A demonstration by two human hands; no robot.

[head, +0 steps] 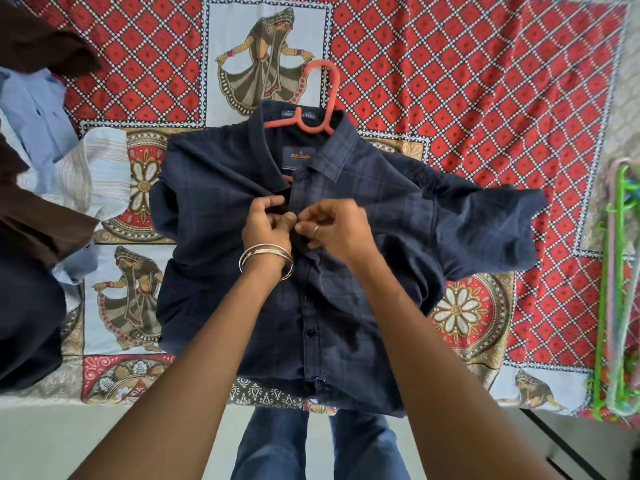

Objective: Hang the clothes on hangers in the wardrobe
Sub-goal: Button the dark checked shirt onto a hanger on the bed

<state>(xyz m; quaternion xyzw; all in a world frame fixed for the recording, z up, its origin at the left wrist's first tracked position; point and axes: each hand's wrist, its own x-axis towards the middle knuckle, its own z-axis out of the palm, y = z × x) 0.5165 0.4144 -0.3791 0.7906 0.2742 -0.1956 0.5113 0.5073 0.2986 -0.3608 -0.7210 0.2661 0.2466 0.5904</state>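
A dark navy checked shirt (349, 299) lies face up on the bed, collar pointing away from me. A red plastic hanger (323, 95) sits inside its neck, with the hook sticking out past the collar. My left hand (266, 225), with bangles on the wrist, pinches the left edge of the shirt front just below the collar. My right hand (336, 226), wearing a ring, pinches the button placket right beside it. The fingertips of both hands meet at one button spot. The lower buttons look fastened.
A patterned red bedsheet (485, 98) covers the bed. A heap of other clothes (45, 161), light blue, striped and brown, lies at the left. Several green and pink hangers (616, 289) lie along the right edge. The floor and my jeans show below.
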